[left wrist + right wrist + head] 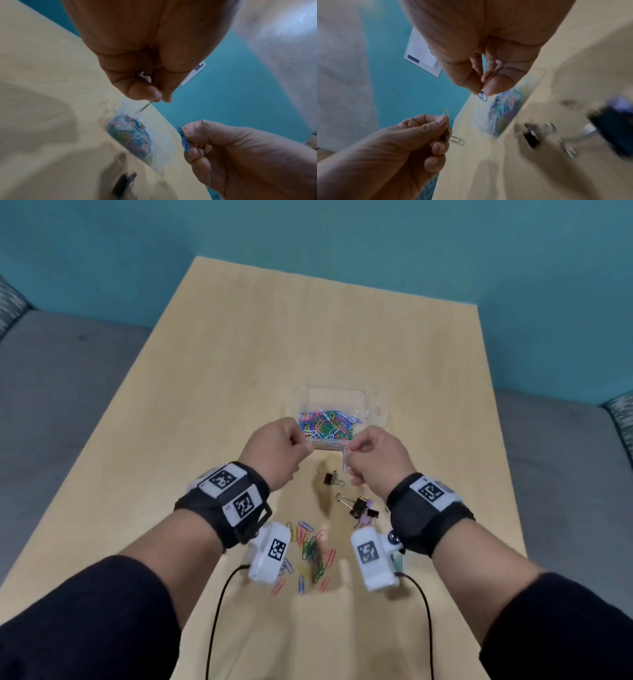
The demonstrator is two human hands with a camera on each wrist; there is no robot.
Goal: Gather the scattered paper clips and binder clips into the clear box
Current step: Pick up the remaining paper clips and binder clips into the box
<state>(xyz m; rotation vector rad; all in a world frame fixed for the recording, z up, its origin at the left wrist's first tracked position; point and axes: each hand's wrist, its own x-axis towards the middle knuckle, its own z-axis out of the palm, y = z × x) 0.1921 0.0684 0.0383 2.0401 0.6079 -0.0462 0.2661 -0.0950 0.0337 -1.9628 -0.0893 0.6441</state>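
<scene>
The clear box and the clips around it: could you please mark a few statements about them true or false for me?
1. The clear box already holds many coloured paper clips. True.
2. The right hand pinches a blue paper clip. True.
3. The left hand is empty. False: it pinches paper clips, a silver paper clip and a yellow paper clip among them.
4. All binder clips are in the box. False: black binder clips lie on the wooden table near the right wrist.
5. Loose paper clips remain on the table between the forearms. True.
</scene>
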